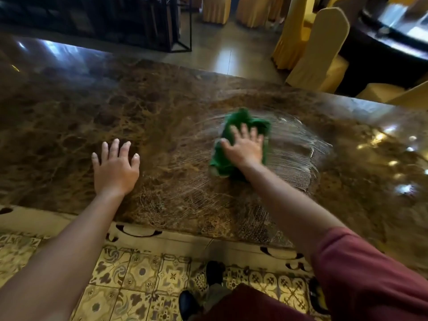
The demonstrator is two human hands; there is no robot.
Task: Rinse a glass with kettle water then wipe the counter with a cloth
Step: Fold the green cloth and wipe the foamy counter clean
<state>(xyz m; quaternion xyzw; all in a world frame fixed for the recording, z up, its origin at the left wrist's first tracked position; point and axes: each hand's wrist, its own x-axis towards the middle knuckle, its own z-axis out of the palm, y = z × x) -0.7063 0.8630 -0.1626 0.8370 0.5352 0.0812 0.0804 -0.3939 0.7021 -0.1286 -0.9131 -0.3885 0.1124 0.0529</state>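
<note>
While my left hand (pixel 115 169) lies spread flat on the counter (pixel 69 117), my right hand (pixel 244 147) presses its splayed fingers onto the green cloth (pixel 240 119).

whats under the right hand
A crumpled green cloth lies under the right hand, which presses it flat onto the wet, streaked marble counter. The cloth sticks out beyond the fingers and the wrist. The counter directly beneath it is covered.

Patterned floor tiles (pixel 143 272), yellow-covered chairs (pixel 317 54) beyond (glossy floor)
</note>
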